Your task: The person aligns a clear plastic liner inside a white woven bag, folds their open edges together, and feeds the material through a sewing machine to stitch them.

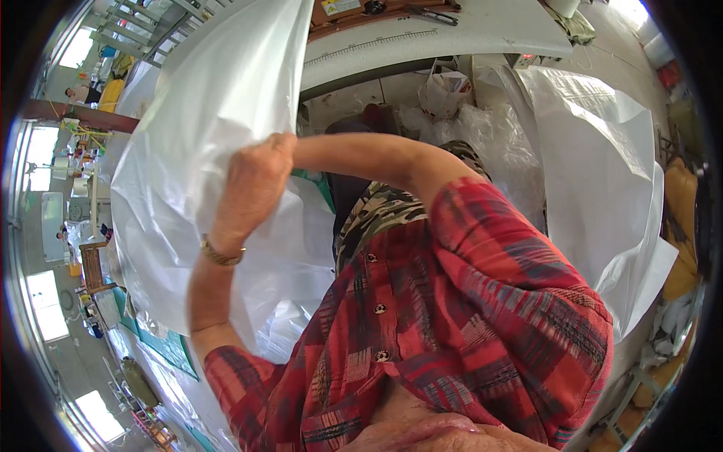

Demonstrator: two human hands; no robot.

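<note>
A large white plastic sheet (181, 151) hangs in folds on my left, its edge running taut from the top of the view down to my hands. My left hand (254, 184), with a gold-coloured watch (221, 251) at the wrist, is closed on the sheet near that edge. Across my body reaches my right forearm, and my right hand (284, 143) meets the left one at the sheet's edge. Its fingers are mostly hidden behind the left hand, so their grip does not show.
Ahead stands a white worktable (497, 30) with a ruler scale and dark scissors (431, 15). More white sheeting (595, 166) is draped at my right. Beneath the table are a white bag (444, 92) and crumpled clear plastic (497, 135). Other people are far off at left.
</note>
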